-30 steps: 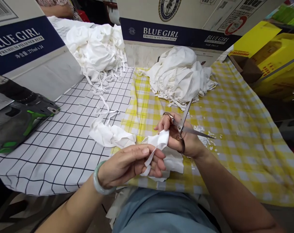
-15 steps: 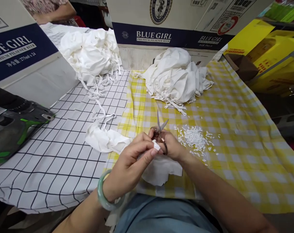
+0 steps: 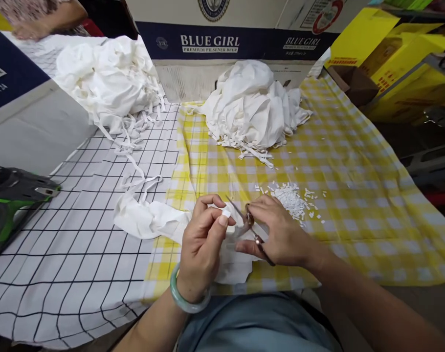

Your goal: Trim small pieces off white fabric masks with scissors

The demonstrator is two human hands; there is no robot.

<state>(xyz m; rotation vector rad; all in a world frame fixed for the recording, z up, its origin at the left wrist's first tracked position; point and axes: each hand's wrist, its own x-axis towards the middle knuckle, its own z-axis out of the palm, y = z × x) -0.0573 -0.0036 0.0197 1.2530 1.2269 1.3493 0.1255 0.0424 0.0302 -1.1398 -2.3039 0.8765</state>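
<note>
Between thumb and fingers, my left hand (image 3: pixel 204 244) pinches a small white piece of fabric (image 3: pixel 226 213). My right hand (image 3: pixel 281 230) grips a pair of scissors (image 3: pixel 258 239), its blades pointing up and left toward the left fingertips. Below both hands a white cloth (image 3: pixel 235 264) hangs over the table's front part. More white fabric with a thin strap (image 3: pixel 152 218) stretches to the left. Just beyond my right hand lies a pile of small white clippings (image 3: pixel 291 198).
Two heaps of white strapped fabric lie farther back, one at the left (image 3: pixel 105 80) and one in the middle (image 3: pixel 250 102). Beer cartons (image 3: pixel 222 46) stand behind and at left. A grey-green tool (image 3: pixel 19 195) sits left; yellow boxes (image 3: pixel 362 36) stand right. Another person's arm (image 3: pixel 54 19) shows at upper left.
My hands have come apart. The right hand has turned the scissors from pointing away to pointing up-left, and the left hand has lifted the pinched fabric. The camera view has shifted right.
</note>
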